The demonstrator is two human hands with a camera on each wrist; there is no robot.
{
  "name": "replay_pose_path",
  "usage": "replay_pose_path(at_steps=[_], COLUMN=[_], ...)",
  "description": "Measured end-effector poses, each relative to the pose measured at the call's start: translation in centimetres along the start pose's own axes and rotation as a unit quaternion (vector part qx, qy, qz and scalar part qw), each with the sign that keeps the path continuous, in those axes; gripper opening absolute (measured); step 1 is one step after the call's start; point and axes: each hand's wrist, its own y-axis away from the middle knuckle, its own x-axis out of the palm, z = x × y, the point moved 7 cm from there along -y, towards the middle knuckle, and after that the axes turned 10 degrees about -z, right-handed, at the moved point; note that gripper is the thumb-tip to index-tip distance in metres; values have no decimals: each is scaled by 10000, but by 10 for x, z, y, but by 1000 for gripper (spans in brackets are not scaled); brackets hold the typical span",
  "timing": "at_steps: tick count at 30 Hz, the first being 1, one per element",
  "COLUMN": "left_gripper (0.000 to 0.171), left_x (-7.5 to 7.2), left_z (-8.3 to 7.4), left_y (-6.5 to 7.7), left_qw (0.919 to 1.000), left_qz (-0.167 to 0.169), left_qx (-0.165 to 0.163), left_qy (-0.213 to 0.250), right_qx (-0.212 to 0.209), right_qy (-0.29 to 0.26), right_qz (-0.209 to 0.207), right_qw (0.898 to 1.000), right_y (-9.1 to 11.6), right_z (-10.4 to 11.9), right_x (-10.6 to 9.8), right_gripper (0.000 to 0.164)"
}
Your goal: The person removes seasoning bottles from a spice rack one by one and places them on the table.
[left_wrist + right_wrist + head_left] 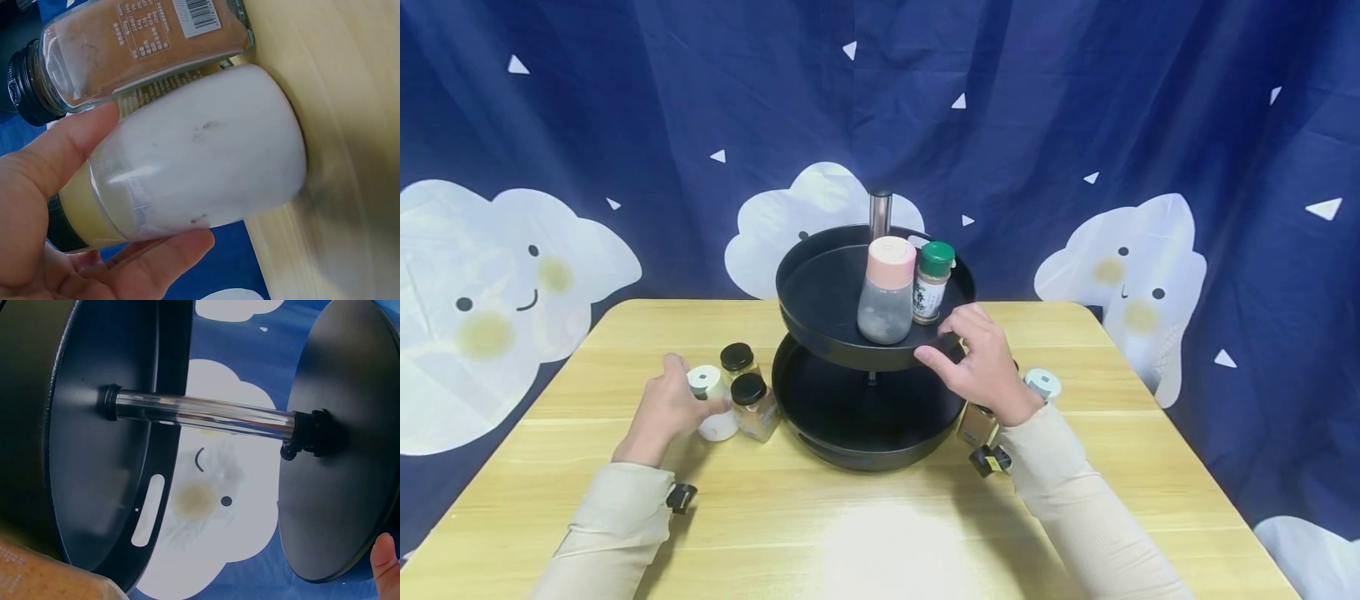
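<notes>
A seasoning bottle of white powder (206, 150) stands on the table left of a black two-tier rack. My left hand (670, 408) grips it, thumb on one side and fingers on the other. At the rack's right, my right hand (981, 354) holds the rim of the upper tray (827, 343); its thumb (384, 553) shows at the tray edge in the right wrist view. That tray carries a pink-capped bottle (886, 310) and a green-capped spice jar (929, 298). Beside the left hand stand two black-lidded spice jars, the nearer (758, 417) holding brown powder.
The lower tray (868, 460) sits under the upper one around a metal post (206, 415). Right of the rack, partly behind my right arm, are a jar of brown spice (977, 427) and a pale-capped bottle (1042, 383). A blue curtain (685, 75) hangs behind the table.
</notes>
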Motion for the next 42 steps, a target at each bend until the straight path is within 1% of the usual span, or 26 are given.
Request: replay_pose_path(at_steps=[6, 8, 12, 14, 19, 20, 22, 26, 27, 28, 30, 32, 33, 35, 36, 37, 38, 39, 40, 42], left_gripper=[83, 85, 85, 84, 85, 86, 89, 95, 97, 98, 99, 96, 94, 88, 84, 80, 76, 73, 69, 65], left_x=[0, 1, 2, 2, 0, -1, -5, -17, -21, -25, -33, -42, -47, -56, -60, -64, -67, -69, -71, -73], left_z=[1, 2, 1, 0, -3, -4, -8, -17, -20, -23, -31, -42, -48, -64, -73, -82, -92, -103, -113, -133], left_y=[-1, -1, 0, 1, 3, 3, 3, 4, 5, 6, 7, 9, 11, 15, 18, 21, 24, 28, 33, 42], left_qw=[10000, 9999, 9997, 9996, 9990, 9990, 9987, 9980, 9979, 9976, 9972, 9960, 9946, 9895, 9856, 9797, 9722, 9630, 9518, 9252], left_qz=[67, 103, 204, 271, 435, 450, 469, 406, 379, 321, 159, -129, -318, -742, -965, -1224, -1485, -1743, -1991, -2431], left_qx=[-56, -79, -74, -53, 23, 68, 173, 480, 527, 598, 718, 839, 920, 1122, 1240, 1406, 1606, 1833, 2096, 2651], left_qy=[-43, -48, -70, -58, 24, 37, 72, 72, 84, 96, 157, 289, 370, 524, 627, 734, 835, 934, 1023, 1207], right_qx=[-126, -130, -90, -61, -34, -36, 3, 111, 146, 167, 212, 244, 259, 327, 351, 378, 402, 440, 465, 502], right_qy=[-56, -40, 4, -8, -41, -33, -38, -74, -95, -116, -122, -151, -180, -248, -276, -306, -323, -327, -323, -280], right_qz=[-60, -55, -44, -39, -7, 3, 31, 77, 80, 77, 87, 67, 42, -18, -61, -112, -169, -229, -292, -448], right_qw=[9999, 9999, 10000, 10000, 10000, 10000, 10000, 9999, 9998, 9998, 9997, 9996, 9995, 9992, 9990, 9988, 9985, 9982, 9980, 9973], right_y=[-2, -2, -1, -1, -2, -2, -2, -2, -2, -2, -1, -1, -1, -3, -4, -6, -8, -9, -11, -15], right_z=[2, 2, 3, 3, 3, 2, 2, 1, 1, 0, 0, -1, -1, -1, -1, -1, -1, -1, -1, -1], right_x=[0, 0, 0, 0, 0, 0, 0, -1, -1, -1, -1, -2, -3, -6, -7, -8, -9, -10, -11, -14], right_gripper=[36, 38, 52, 57, 56, 52, 53, 54, 58, 58, 57, 54, 50, 38, 32, 27, 24, 22, 22, 21])
